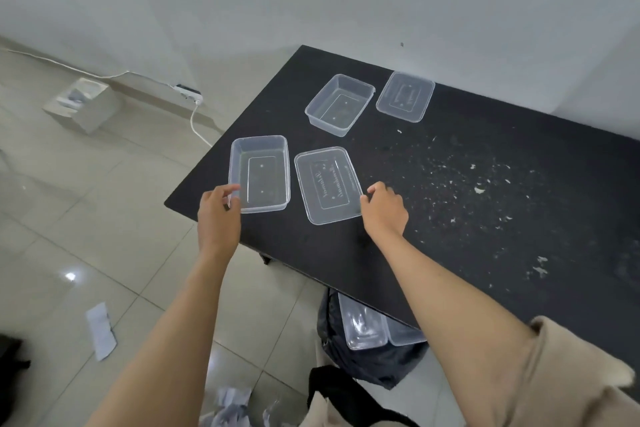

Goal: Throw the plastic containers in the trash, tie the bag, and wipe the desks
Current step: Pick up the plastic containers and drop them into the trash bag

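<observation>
The left hand [219,215] pinched the near corner of an open clear container [259,173] by the black tabletop [450,218] edge. The right hand [386,211] had its fingers [375,189] curled on the lid [328,185] beside it. Trash bag [374,357] sat underneath, already holding containers.

Two bare forearms extend from short beige sleeves; the right sleeve [571,367], loose and softly creased, sits nearest the black desk [485,218]. Neither left hand [218,215] nor right hand [386,210] wears rings.
</observation>
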